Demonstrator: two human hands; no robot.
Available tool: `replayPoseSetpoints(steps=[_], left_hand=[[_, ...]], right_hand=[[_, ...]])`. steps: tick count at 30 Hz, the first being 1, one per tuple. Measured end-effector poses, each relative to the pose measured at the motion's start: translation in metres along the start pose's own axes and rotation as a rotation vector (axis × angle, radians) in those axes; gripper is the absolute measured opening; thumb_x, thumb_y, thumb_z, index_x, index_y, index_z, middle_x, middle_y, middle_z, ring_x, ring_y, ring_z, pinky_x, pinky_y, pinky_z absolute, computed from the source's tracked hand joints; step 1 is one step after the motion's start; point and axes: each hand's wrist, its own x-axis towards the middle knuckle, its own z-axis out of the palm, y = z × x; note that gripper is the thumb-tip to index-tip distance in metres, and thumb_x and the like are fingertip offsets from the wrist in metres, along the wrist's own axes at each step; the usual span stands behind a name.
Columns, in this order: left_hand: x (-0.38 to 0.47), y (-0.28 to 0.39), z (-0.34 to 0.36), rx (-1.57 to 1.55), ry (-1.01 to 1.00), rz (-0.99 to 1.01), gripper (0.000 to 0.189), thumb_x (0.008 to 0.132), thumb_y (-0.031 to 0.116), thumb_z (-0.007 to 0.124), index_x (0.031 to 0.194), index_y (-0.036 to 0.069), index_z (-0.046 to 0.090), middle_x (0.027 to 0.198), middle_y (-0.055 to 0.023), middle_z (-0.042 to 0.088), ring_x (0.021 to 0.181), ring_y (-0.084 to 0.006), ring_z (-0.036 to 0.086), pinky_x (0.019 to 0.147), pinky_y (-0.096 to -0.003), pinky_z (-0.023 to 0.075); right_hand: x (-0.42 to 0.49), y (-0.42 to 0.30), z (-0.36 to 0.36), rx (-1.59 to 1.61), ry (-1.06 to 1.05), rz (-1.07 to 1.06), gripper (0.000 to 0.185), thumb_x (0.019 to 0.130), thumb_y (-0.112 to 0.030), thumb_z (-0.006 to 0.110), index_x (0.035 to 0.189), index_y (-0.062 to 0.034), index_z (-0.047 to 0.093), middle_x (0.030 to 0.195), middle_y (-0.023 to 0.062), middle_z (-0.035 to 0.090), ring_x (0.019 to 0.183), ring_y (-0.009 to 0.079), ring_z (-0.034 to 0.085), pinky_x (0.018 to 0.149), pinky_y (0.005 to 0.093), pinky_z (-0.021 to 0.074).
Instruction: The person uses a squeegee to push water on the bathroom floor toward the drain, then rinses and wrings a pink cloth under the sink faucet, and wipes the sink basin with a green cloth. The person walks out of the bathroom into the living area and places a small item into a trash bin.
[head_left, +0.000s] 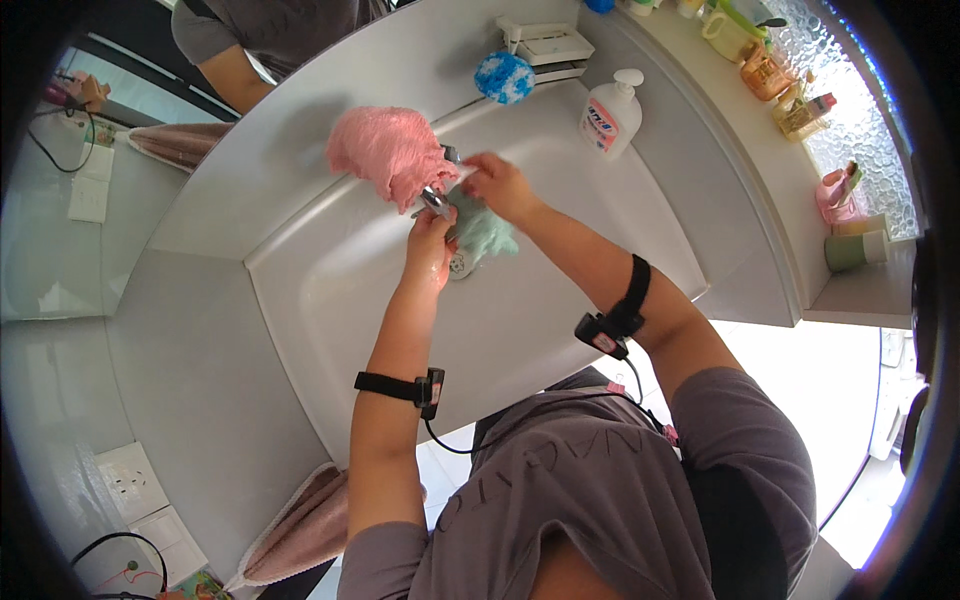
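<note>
A pink cloth (390, 150) hangs draped over a chrome faucet (435, 201) at the back of a white washbasin (360, 337). My left hand (431, 244) is at the faucet's spout, its fingers bent around the green cloth's edge or the spout; which one is unclear. A pale green wet cloth (484, 229) hangs between my hands, above the drain stopper (459, 264). My right hand (499, 186) is at the upper end of the green cloth, fingers pinched and blurred, so its hold is hard to make out.
A blue and white scrubber ball (504, 77), a white soap rack (547, 45) and a pump bottle (611, 112) stand along the basin's back right. Cups and small containers line the ledge (750, 142) at right. A brownish-pink towel (300, 525) hangs at lower left, near wall sockets (131, 480).
</note>
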Motion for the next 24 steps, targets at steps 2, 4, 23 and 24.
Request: replayPoseSetpoints(steps=[2,4,23,24], left_hand=[[0.0,0.001,0.004,0.019,0.004,0.012,0.02,0.079,0.011,0.061,0.095,0.015,0.049,0.094,0.0037,0.053,0.09,-0.0108,0.049,0.074,-0.0317,0.04],[0.0,0.002,0.009,-0.001,0.027,0.034,0.021,0.079,0.011,0.06,0.097,0.015,0.049,0.094,0.0038,0.053,0.089,-0.0109,0.05,0.074,-0.0323,0.04],[-0.031,0.051,-0.023,-0.122,-0.225,-0.037,0.032,0.071,0.01,0.051,0.102,0.003,0.049,0.095,-0.0091,0.055,0.091,-0.0211,0.053,0.083,-0.0342,0.0427],[-0.032,0.053,-0.028,-0.126,-0.24,-0.054,0.03,0.07,0.01,0.05,0.1,0.004,0.049,0.094,-0.0091,0.055,0.09,-0.021,0.053,0.081,-0.034,0.0435]], right_hand=[[0.014,0.006,-0.001,-0.009,0.12,-0.078,0.037,0.081,-0.009,0.052,0.117,-0.0049,0.05,0.108,0.0095,0.057,0.09,0.0175,0.056,0.076,0.0295,0.0469],[0.025,0.012,0.002,0.271,0.07,0.073,0.036,0.08,-0.01,0.052,0.115,-0.0055,0.052,0.102,0.012,0.059,0.087,0.0193,0.058,0.075,0.0313,0.0474],[0.026,0.007,0.017,0.163,0.1,0.028,0.031,0.081,-0.011,0.048,0.11,-0.0018,0.057,0.102,0.0135,0.062,0.093,0.0241,0.058,0.08,0.0313,0.0445],[0.023,0.004,0.016,0.215,0.064,0.035,0.033,0.081,-0.01,0.048,0.112,-0.0023,0.055,0.104,0.0122,0.061,0.093,0.0241,0.059,0.081,0.0318,0.0442]])
